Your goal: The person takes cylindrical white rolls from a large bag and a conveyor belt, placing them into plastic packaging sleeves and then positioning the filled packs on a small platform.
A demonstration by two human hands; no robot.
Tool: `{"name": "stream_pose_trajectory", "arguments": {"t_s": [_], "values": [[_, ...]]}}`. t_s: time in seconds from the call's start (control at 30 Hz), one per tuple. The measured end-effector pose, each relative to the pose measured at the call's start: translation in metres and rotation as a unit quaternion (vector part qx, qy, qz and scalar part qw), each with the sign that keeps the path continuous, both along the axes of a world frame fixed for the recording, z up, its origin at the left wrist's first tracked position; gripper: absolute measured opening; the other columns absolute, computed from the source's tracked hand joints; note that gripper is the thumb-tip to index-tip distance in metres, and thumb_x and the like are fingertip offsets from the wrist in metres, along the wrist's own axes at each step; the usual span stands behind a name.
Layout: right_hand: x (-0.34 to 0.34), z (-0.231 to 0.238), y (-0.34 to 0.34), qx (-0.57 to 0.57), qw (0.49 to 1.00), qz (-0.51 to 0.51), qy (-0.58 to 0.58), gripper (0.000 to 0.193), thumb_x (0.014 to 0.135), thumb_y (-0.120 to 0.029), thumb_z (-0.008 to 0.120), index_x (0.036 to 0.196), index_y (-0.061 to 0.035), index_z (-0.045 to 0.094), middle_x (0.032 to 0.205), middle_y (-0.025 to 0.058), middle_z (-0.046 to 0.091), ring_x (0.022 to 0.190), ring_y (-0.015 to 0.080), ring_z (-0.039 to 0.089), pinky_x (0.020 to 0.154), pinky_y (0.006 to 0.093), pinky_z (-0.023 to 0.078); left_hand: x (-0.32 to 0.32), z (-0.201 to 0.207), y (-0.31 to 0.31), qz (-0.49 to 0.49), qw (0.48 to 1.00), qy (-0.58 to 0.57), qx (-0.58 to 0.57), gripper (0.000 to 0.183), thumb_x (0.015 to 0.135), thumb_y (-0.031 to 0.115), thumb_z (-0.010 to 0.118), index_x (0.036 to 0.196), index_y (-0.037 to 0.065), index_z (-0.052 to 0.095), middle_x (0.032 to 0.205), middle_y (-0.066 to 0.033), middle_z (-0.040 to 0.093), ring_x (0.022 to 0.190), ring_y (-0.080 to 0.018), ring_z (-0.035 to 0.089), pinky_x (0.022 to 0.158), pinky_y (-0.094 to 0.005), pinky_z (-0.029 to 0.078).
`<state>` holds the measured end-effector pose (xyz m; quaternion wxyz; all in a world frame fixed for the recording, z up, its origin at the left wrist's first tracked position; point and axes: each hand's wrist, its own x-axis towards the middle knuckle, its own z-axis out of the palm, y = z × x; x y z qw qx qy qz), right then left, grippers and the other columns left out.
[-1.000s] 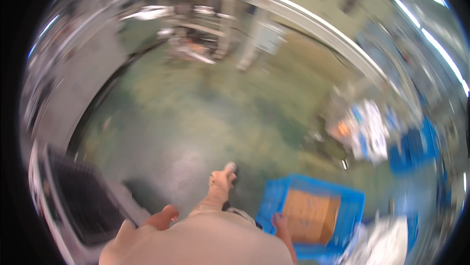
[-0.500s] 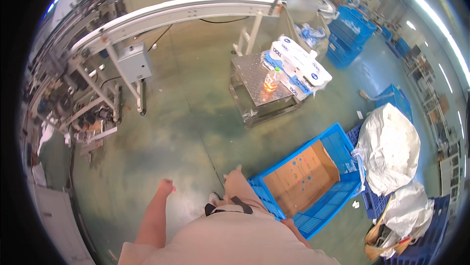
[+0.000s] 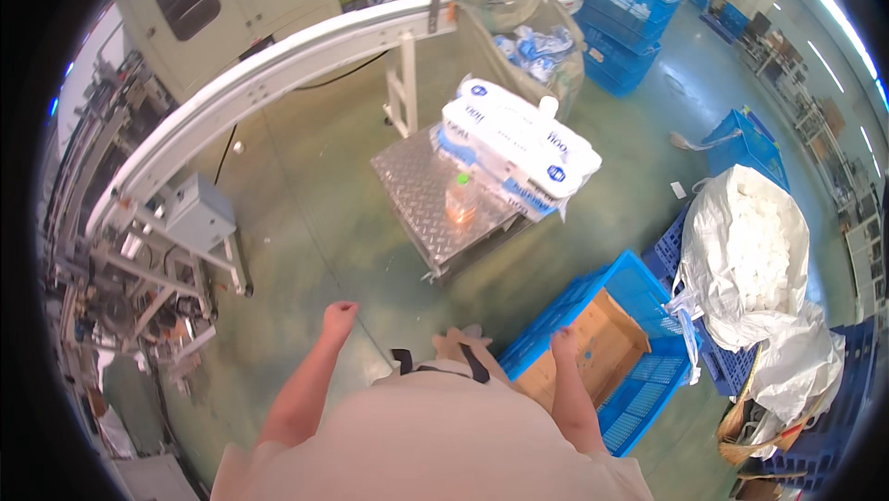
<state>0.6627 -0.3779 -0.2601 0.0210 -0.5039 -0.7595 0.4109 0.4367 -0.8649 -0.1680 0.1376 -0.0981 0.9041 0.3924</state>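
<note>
My left hand (image 3: 341,318) is raised over the green floor, its fingers curled in and nothing seen in them. My right hand (image 3: 564,344) hangs above the blue plastic crate (image 3: 639,416), loosely closed, with no object showing. A flattened brown cardboard sheet (image 3: 607,339) lines the bottom of that crate. Ahead of me stands a low metal step table (image 3: 398,168) with a chequered top. On it are a clear bottle with a green cap and orange label (image 3: 459,203) and white-and-blue plastic-wrapped packs (image 3: 519,144).
A curved white conveyor (image 3: 278,56) crosses the far side, with a grey control box (image 3: 199,212) below it. A large white sack (image 3: 718,269) sits on blue crates to the right, near a straw broom (image 3: 741,427). Stacked blue bins (image 3: 625,29) stand farther back.
The step table and packs appear nearer and farther left as my view shifts forward. My right hand has come up from beside the crate's near edge; my left hand has risen slightly.
</note>
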Motion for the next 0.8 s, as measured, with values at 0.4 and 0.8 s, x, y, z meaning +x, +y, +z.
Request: {"name": "stream_pose_trajectory", "arguments": {"t_s": [0.4,0.8], "values": [[-0.118,0.15,0.089,-0.059,0.968,0.042,0.241,0.028,0.088,-0.01,0.053,0.114,0.0002,0.048,0.086,0.0091,0.061,0.077,0.0121,0.058,0.066,0.0242,0.048,-0.252,0.054,0.451,-0.188,0.945,0.224,0.145,0.062,0.079,0.027,0.061,0.13,0.001,0.037,0.12,-0.0251,0.047,0.103,-0.0335,0.052,0.087,-0.0401,0.043],[-0.117,0.062,0.302,-0.156,0.932,-0.274,0.18,0.026,0.079,-0.01,0.059,0.101,0.0028,0.052,0.087,0.0138,0.06,0.075,0.0222,0.061,0.064,0.0317,0.051,-0.398,0.049,0.693,-0.22,0.959,0.15,-0.098,0.092,0.069,0.047,0.068,0.141,0.017,0.019,0.138,-0.0323,0.016,0.12,-0.0492,0.032,0.098,-0.048,0.033]]}}
